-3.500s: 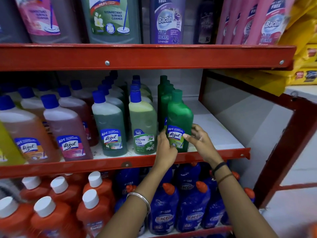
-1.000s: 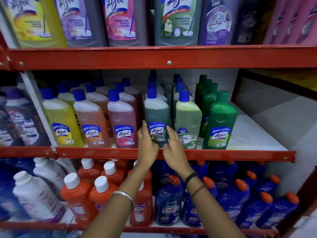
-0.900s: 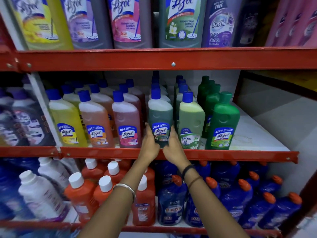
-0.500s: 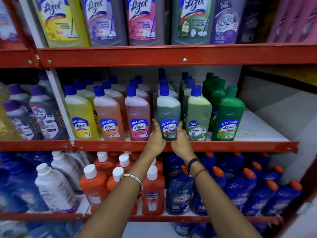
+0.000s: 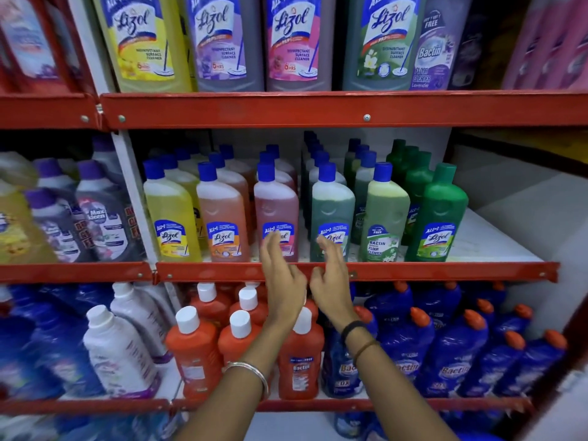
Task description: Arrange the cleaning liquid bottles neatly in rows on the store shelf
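The middle shelf [image 5: 413, 271] carries rows of blue-capped bottles. Across the front stand a yellow bottle [image 5: 170, 214], an orange one [image 5: 221, 218], a pink one [image 5: 276, 210], a dark green one [image 5: 332, 208], a pale green Bactin bottle [image 5: 385, 214] and a solid green bottle [image 5: 440, 218]. My left hand [image 5: 281, 283] is open, fingertips in front of the pink bottle's label. My right hand [image 5: 331, 281] is open too, fingers in front of the dark green bottle's label. Neither hand grips a bottle.
Large Lizol bottles [image 5: 286, 39] fill the top shelf. Below stand orange Bactin bottles [image 5: 194, 351], white bottles [image 5: 117, 348] and blue bottles [image 5: 445, 351]. Grey Max Kleen bottles [image 5: 98, 218] sit left of a white upright [image 5: 133, 198]. Bare shelf board [image 5: 490, 243] lies right of the green row.
Both hands have let go of the dark green bottle and drawn back with fingers spread. My left hand has shifted left toward the pink bottle. The view has panned left.
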`<state>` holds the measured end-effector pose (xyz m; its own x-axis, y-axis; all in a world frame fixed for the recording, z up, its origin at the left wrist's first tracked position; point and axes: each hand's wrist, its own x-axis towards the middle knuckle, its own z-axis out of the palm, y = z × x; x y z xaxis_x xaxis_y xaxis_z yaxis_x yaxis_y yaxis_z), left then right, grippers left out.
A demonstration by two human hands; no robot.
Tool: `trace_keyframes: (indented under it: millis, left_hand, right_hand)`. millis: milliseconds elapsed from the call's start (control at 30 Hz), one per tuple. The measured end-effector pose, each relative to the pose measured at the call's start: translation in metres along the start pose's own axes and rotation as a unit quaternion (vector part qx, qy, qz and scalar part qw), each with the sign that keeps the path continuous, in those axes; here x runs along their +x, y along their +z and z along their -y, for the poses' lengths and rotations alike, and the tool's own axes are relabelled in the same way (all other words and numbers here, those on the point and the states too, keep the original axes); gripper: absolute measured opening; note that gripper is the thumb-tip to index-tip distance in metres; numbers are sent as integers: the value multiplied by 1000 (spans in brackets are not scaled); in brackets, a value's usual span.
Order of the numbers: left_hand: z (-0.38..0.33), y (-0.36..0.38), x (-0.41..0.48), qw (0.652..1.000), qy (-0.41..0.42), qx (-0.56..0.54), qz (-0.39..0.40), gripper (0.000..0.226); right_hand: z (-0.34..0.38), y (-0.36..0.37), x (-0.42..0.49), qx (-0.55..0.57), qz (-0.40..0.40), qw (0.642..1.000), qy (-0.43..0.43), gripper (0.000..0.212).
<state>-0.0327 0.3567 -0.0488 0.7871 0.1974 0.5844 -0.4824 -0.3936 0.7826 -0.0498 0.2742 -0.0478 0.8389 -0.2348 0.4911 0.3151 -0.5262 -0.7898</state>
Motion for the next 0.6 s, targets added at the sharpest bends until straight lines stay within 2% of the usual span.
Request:
trace_keyframes:
  millis: [100,167,233,367,500,533,600]
  left_hand:
    - [18,-15,13,998,-69,-7,7,78]
    - [25,-22,20,992,-116,-2,50,78]
    - [26,-25,21,989,-125,10,78,75]
    - [20,-26,20,985,-137,42,97,70]
    - [12,-31,20,981,-133,74,124,68]
    - [8,-31,22,985,-111,83,102,66]
    - [-18,-34,25,991,-72,101,43,63]
  right_hand:
    - [7,17,8,-14,91,996,16,70]
    - [7,24,14,-23,111,993,42,72]
    - [8,30,16,-28,124,991,52,72]
    - [10,33,17,-27,117,990,78,71]
    - [15,20,13,-35,136,989,55,65]
    - [14,15,14,-29,121,992,36,63]
    - [30,-4,16,-16,40,999,-3,59]
